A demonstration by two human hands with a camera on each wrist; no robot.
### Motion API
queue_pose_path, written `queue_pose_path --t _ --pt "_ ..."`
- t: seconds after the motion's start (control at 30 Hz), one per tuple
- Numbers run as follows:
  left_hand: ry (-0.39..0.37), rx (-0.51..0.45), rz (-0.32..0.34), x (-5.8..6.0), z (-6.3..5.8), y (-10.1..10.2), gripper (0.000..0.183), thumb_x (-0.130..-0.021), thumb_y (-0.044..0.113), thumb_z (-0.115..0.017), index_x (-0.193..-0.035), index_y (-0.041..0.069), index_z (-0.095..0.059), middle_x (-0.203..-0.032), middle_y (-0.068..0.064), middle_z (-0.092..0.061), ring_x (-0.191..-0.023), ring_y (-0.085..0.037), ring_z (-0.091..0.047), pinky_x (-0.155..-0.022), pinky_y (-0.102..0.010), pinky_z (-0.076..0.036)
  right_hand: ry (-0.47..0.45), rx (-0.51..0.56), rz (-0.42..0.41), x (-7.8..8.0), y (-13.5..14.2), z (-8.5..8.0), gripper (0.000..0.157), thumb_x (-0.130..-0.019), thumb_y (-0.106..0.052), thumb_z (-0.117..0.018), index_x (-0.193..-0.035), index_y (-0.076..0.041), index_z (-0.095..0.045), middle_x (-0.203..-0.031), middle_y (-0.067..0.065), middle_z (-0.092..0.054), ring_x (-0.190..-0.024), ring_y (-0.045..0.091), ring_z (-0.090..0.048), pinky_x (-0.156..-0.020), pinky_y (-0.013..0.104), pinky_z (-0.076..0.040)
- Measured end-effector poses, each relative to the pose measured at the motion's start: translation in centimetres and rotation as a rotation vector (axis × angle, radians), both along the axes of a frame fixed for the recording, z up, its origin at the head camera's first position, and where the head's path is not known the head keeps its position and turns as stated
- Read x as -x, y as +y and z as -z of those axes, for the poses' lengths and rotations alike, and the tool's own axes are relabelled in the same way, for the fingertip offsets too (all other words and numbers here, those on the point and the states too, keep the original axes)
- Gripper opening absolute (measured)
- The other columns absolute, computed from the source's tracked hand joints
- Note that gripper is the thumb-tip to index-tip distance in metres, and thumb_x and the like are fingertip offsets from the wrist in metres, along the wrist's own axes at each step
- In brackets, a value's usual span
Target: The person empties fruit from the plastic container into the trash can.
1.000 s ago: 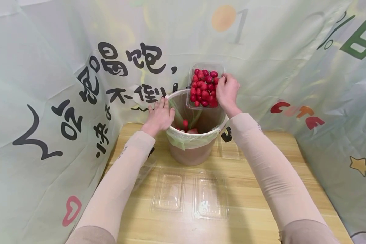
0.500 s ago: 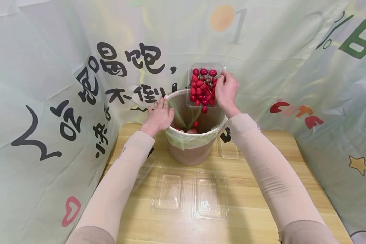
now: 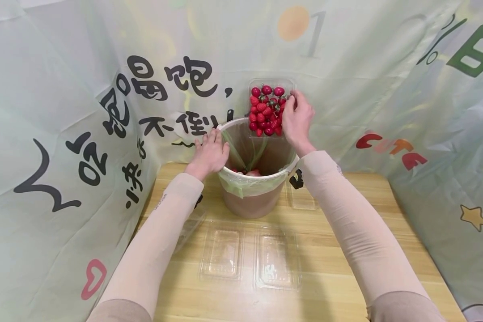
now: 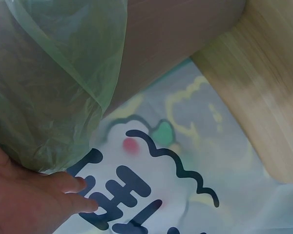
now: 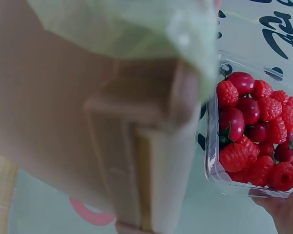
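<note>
Your right hand [image 3: 297,118] gripped a clear tray [image 3: 271,83] of red berries [image 3: 265,112] tilted over the lined bin [image 3: 257,179]; your left hand [image 3: 210,154], fingers straight, rested on its rim.

My right hand [image 5: 283,209] is cut off at the wrist view's corner, so my grip on the punnet [image 5: 219,170] stays unseen there. The bin [image 3: 251,201] hides most of what lies inside. My left fingers [image 4: 71,195] show only partly, and blurred.
</note>
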State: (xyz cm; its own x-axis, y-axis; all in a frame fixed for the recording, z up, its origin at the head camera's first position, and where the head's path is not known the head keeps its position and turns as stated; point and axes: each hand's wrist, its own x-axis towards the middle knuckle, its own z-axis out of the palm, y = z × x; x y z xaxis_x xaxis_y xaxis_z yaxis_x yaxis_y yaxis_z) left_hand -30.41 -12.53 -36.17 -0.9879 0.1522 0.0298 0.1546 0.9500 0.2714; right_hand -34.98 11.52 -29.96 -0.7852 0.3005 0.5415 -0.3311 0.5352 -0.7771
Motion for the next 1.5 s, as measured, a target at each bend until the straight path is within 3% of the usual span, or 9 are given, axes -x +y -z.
queue_pose_path --t 0.2,0.53,0.87,1.3,1.5 --pt "0.009 -0.006 0.000 0.09 0.02 0.02 0.073 -0.111 0.044 -0.017 -0.167 -0.003 -0.011 -0.177 -0.022 -0.008 -0.161 -0.050 -0.016 -0.130 -0.070 -0.007 0.016 0.002 -0.011 -0.20 -0.17 -0.15 0.035 -0.111 -0.019 -0.047 -0.130 -0.002 -0.071 -0.129 0.015 -0.075 -0.116 0.031 -0.070 -0.109 0.037 -0.054" --pt "-0.004 0.002 0.000 0.06 0.05 -0.02 0.073 -0.111 0.044 -0.017 -0.167 -0.003 -0.011 -0.177 -0.022 -0.007 -0.161 -0.050 -0.014 -0.130 -0.070 -0.007 0.030 0.033 -0.021 -0.25 -0.21 -0.19 0.033 -0.112 -0.020 -0.046 -0.124 -0.001 -0.070 -0.117 0.017 -0.075 -0.096 0.026 -0.064 -0.098 0.036 -0.057" --pt "0.000 0.000 0.000 0.10 0.11 -0.05 0.072 -0.111 0.043 -0.017 -0.167 -0.003 -0.011 -0.177 -0.022 -0.008 -0.161 -0.050 -0.015 -0.130 -0.070 -0.007 0.036 0.063 -0.049 -0.31 -0.44 -0.38 0.033 -0.112 -0.020 -0.046 -0.125 -0.001 -0.069 -0.121 0.017 -0.075 -0.099 0.022 -0.064 -0.097 0.030 -0.056" --pt "-0.001 -0.006 0.000 0.11 0.08 -0.01 0.073 -0.111 0.043 -0.018 -0.167 -0.003 -0.011 -0.177 -0.021 -0.008 -0.161 -0.050 -0.015 -0.130 -0.070 -0.007 0.073 0.082 -0.046 -0.40 -0.41 -0.58 0.032 -0.112 -0.020 -0.046 -0.122 0.001 -0.068 -0.116 0.017 -0.074 -0.089 0.016 -0.059 -0.086 0.023 -0.052" --pt "0.003 -0.008 -0.002 0.17 0.18 0.00 0.073 -0.111 0.044 -0.018 -0.167 -0.002 -0.012 -0.177 -0.021 -0.007 -0.161 -0.050 -0.015 -0.130 -0.070 -0.007 0.068 0.074 -0.044 -0.43 -0.34 -0.58 0.032 -0.112 -0.020 -0.047 -0.125 0.000 -0.068 -0.119 0.017 -0.074 -0.093 0.018 -0.061 -0.090 0.024 -0.054"
